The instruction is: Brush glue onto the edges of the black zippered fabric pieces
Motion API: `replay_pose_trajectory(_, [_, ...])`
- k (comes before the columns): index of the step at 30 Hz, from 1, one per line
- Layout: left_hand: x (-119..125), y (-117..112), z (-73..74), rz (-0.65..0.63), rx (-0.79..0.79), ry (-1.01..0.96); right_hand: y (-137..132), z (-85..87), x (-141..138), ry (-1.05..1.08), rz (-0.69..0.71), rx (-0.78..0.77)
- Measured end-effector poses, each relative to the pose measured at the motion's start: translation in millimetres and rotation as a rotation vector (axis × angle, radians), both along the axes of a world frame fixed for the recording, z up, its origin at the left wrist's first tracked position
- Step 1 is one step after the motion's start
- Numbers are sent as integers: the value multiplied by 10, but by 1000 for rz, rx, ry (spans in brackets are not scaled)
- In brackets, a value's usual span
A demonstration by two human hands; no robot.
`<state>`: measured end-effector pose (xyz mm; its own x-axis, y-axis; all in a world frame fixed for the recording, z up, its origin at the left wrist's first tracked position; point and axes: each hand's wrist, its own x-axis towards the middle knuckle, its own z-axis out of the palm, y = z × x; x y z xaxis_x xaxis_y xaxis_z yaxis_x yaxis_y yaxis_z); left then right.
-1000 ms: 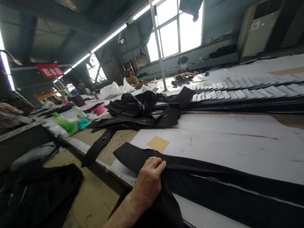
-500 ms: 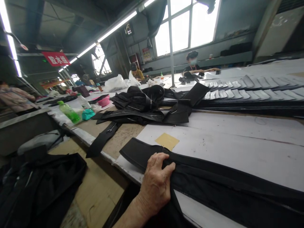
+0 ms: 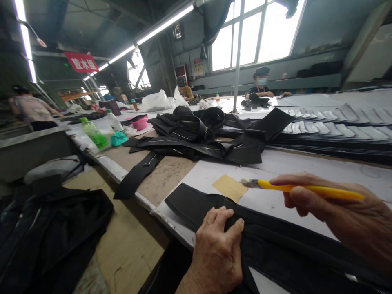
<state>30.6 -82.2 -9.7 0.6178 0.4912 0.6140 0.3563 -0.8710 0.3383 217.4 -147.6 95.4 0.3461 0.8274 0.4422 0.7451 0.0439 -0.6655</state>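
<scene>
firstly: pale, worn tabletop edge (image 3: 113, 168), running ten to four o'clock; flat white paper sheet (image 3: 275, 165), extending at two from the left hand (image 3: 219, 245). tangled black zippered fabric heap (image 3: 183, 130), at eleven, obstructing the far side; small tan square (image 3: 226, 185), at twelve. long black fabric strip (image 3: 275, 232), under the curled left hand, grip cannot be told; axis half past nine to half past three. yellow-handled brush (image 3: 324, 192), pinched in right hand (image 3: 343, 212), bristles toward nine.

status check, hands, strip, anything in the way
Left hand on black strip. Right hand gripping yellow brush, bristles off the strip. Tan square close by bristles, not covering strip.
</scene>
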Motion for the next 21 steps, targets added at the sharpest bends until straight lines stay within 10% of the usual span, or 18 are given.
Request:
replay_pose_trajectory(6, [-1,6,-12,0,-24,1,236,-40,-103,293,109,-32])
replay_pose_trajectory(21, [6,22,14,-5,-50,-51,455,-338,-242,22,363,-79])
